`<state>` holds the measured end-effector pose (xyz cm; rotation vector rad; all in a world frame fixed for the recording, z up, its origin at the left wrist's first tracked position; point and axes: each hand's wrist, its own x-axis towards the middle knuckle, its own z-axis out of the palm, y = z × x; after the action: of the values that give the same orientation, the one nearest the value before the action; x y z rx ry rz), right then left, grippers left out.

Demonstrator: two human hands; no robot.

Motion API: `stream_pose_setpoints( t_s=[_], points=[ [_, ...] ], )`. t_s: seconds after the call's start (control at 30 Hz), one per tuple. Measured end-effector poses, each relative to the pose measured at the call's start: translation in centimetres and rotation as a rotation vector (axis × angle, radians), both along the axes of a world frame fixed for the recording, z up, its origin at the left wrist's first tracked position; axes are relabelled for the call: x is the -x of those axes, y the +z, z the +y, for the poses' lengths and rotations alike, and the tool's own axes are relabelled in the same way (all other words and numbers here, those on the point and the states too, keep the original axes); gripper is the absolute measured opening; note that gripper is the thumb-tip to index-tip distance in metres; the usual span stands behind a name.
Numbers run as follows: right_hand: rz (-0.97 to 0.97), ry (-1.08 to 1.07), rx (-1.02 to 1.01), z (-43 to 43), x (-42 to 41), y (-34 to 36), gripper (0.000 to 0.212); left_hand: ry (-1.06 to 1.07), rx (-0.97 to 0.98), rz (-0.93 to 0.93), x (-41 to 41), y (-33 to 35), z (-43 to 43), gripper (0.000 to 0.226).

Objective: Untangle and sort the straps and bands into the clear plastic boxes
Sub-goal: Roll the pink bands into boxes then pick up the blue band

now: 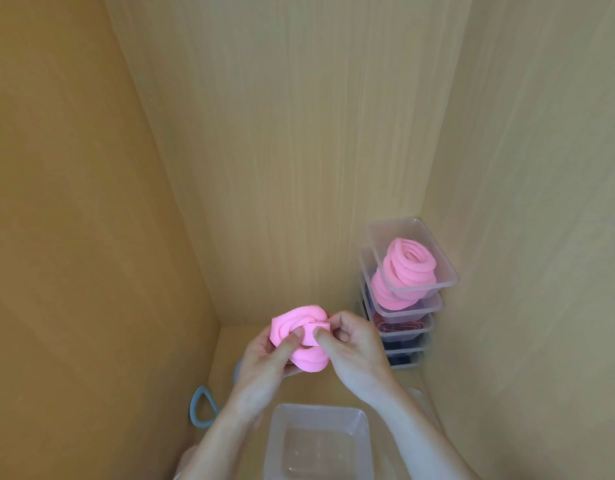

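Note:
A pink band [292, 327], coiled in loops, is held up in front of me by both hands. My left hand [264, 368] grips it from below with the thumb pressed on its front. My right hand [351, 348] pinches its right side with curled fingers. Below the hands stands an empty clear plastic box [318, 441]. At the right, in the corner, rises a stack of clear boxes [403, 306]. The top boxes of that stack hold coiled pink bands [408, 265], and the lower boxes hold dark bands.
A blue-grey band [202, 407] lies looped on the wooden floor at the lower left, and part of another shows behind my left wrist. Wooden panels close the space on the left, back and right.

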<state>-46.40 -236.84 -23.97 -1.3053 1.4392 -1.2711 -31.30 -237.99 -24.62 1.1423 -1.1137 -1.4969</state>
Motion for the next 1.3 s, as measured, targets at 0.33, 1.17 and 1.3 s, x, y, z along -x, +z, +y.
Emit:
stream_pose_setpoints(
  t_s=[0.33, 1.17, 1.3],
  points=[
    [-0.077, -0.075, -0.075, 1.1, -0.4, -1.6, 0.022, -0.022, -0.119, 0.022, 0.0, -1.3, 1.0, 0.027],
    [-0.112, -0.028, -0.277, 9.2, 1.8, -7.1, 0.050, -0.245, 0.204, -0.468, -2.4, -6.4, 7.6, 0.018],
    [-0.035, 0.009, -0.322, 9.6, 1.5, -8.3, 0.037, -0.217, 0.228, -0.651, -2.6, -8.7, 8.5, 0.024]
  ],
)
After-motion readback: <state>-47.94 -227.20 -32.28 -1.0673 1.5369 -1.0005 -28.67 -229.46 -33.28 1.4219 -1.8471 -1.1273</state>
